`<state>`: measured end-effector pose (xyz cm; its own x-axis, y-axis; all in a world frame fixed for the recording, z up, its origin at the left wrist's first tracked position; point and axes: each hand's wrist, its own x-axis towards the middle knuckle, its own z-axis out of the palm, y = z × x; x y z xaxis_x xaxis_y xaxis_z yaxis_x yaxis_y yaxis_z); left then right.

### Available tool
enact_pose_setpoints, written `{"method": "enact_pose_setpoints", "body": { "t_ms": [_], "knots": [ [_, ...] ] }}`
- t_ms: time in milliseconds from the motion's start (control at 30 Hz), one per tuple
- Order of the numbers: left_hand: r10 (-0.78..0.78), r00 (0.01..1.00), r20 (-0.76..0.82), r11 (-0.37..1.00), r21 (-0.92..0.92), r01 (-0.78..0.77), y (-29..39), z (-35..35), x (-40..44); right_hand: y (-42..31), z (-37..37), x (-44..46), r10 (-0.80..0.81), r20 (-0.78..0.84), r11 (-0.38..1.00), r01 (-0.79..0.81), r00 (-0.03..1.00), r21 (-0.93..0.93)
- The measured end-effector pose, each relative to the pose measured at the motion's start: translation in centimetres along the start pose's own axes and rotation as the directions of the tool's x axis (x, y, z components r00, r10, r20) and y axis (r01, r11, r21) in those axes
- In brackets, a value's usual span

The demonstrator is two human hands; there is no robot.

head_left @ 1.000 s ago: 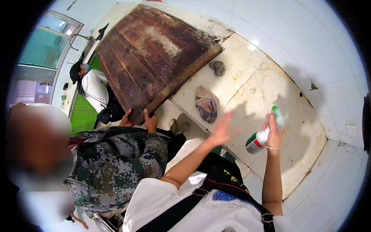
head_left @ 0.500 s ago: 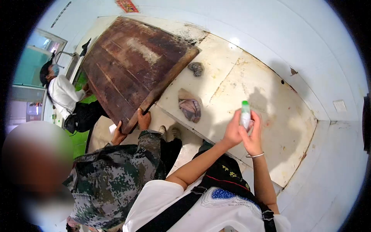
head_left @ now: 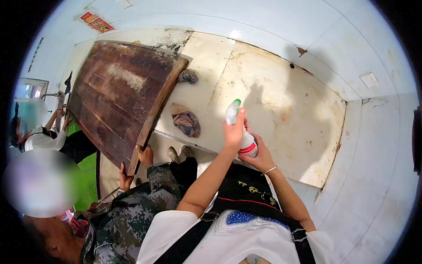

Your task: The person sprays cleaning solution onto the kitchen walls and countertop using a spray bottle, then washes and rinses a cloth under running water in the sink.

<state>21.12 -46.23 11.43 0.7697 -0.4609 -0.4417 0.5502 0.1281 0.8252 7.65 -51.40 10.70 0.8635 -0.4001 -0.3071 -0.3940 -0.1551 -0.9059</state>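
Note:
A white spray bottle (head_left: pixel 247 141) with a green nozzle and a red label is held above the pale counter. My left hand (head_left: pixel 234 130) is wrapped round its upper part, just under the nozzle. My right hand (head_left: pixel 259 156), with a bangle at the wrist, grips the lower part of the bottle. To the left of the bottle lies a crumpled brownish cloth (head_left: pixel 186 121) on the counter, and a grey scouring pad (head_left: pixel 188 76) lies beyond it, beside the wooden board's edge.
A large stained wooden board (head_left: pixel 123 88) slants over the counter (head_left: pixel 307 149) at the left. A person in camouflage (head_left: pixel 127 211) holds its near corner. Another person in white (head_left: pixel 46 138) is at the far left. Tiled walls border the counter.
My left hand, open and apart one second ago, now holds the bottle's upper part, while my right hand has moved to its lower part. The view has shifted, with the board and cloth further left.

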Motion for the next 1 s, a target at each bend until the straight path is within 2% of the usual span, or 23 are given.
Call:
{"method": "enact_pose_setpoints", "body": {
  "t_ms": [33, 67, 100, 200, 267, 300, 367, 433, 633, 667, 700, 733, 767, 800, 833, 867, 900, 933, 967, 1000],
  "knots": [
    [-0.017, 0.999, -0.038, 1.000, 0.001, 0.017, 0.2, 0.2, 0.1, 0.1, -0.2, 0.2, 0.005, -0.005, 1.000, -0.004, 1.000, 0.002],
    [0.034, 0.995, -0.095, 0.998, -0.041, -0.038, 0.0, 0.7, 0.0, 0.4, -0.3, 0.3, 0.022, 0.000, 1.000, -0.022, 1.000, 0.007],
    [0.033, 0.995, -0.094, 0.999, -0.034, -0.036, 0.0, 0.7, 0.0, 0.3, -0.4, 0.4, 0.039, 0.008, 0.999, -0.039, 0.999, 0.016],
    [-0.022, 0.988, -0.151, 0.999, -0.043, 0.016, 0.6, 0.6, 0.1, -0.9, -1.0, 0.5, 0.066, 0.039, 0.997, -0.067, 0.997, 0.042],
    [0.013, 1.000, -0.004, 0.995, 0.096, -0.012, 0.7, 0.4, 0.5, 0.0, -0.7, 1.0, 0.065, 0.051, 0.990, -0.071, 0.997, 0.122],
    [0.031, 0.999, -0.027, 0.994, 0.107, -0.028, 0.8, 0.1, 1.0, 0.3, -0.6, 1.2, 0.088, 0.053, 0.977, -0.096, 0.995, 0.188],
    [0.098, 0.994, 0.051, 0.941, 0.320, -0.110, 0.9, 0.1, 1.8, 0.9, 0.1, 1.4, 0.065, 0.092, 0.973, -0.084, 0.994, 0.217],
    [0.054, 0.999, -0.004, 0.943, 0.329, -0.050, 2.2, 0.4, 2.5, 0.3, 0.7, 2.0, 0.089, 0.062, 0.946, -0.104, 0.994, 0.306],
    [-0.148, 0.987, -0.057, 0.914, 0.375, 0.158, 2.6, 0.3, 2.8, 1.4, 0.8, 2.3, 0.123, 0.049, 0.956, -0.132, 0.991, 0.262],
    [-0.020, 0.992, 0.121, 0.911, 0.411, -0.032, 1.9, -0.3, 3.8, 1.8, 1.0, 3.1, 0.138, 0.057, 0.955, -0.148, 0.989, 0.256],
    [0.103, 0.949, 0.297, 0.883, 0.411, -0.225, 1.6, -0.6, 4.0, 2.4, 1.3, 3.3, 0.123, 0.052, 0.927, -0.133, 0.991, 0.352],
    [0.092, 0.955, 0.282, 0.891, 0.404, -0.205, 1.2, -1.6, 3.9, 3.1, 1.4, 3.2, 0.112, 0.051, 0.889, -0.123, 0.992, 0.440],
    [0.280, 0.909, 0.308, 0.707, 0.574, -0.412, 1.0, -3.2, 3.5, 4.0, 1.3, 2.8, 0.126, 0.068, 0.891, -0.143, 0.990, 0.430],
    [0.440, 0.818, 0.371, 0.443, 0.703, -0.557, 1.3, -4.9, 3.4, 4.3, 1.2, 2.9, 0.212, 0.064, 0.830, -0.215, 0.975, 0.515],
    [0.451, 0.825, 0.340, 0.236, 0.846, -0.478, 1.2, -7.1, 2.6, 4.5, 1.1, 3.1, 0.299, 0.066, 0.753, -0.278, 0.952, 0.597],
    [0.461, 0.830, 0.314, 0.014, 0.933, -0.360, 0.7, -9.6, 1.8, 4.0, 0.7, 3.0, 0.309, 0.087, 0.709, -0.291, 0.947, 0.642],
    [0.394, 0.886, 0.244, 0.006, 0.964, -0.268, -0.6, -12.4, 2.3, 3.8, 0.5, 3.4, 0.324, 0.098, 0.708, -0.310, 0.941, 0.635],
    [0.465, 0.847, 0.259, -0.231, 0.959, -0.167, -1.8, -14.2, 1.8, 4.1, 0.1, 3.4, 0.326, 0.099, 0.720, -0.314, 0.940, 0.618],
    [0.457, 0.848, 0.266, -0.364, 0.926, -0.094, -4.3, -16.7, 2.1, 4.7, -0.4, 3.3, 0.330, 0.097, 0.731, -0.320, 0.939, 0.602],
    [0.389, 0.894, 0.224, -0.260, 0.957, -0.127, -6.1, -18.6, 2.8, 5.9, -0.8, 3.1, 0.329, 0.102, 0.761, -0.327, 0.939, 0.560]
  ]
}}
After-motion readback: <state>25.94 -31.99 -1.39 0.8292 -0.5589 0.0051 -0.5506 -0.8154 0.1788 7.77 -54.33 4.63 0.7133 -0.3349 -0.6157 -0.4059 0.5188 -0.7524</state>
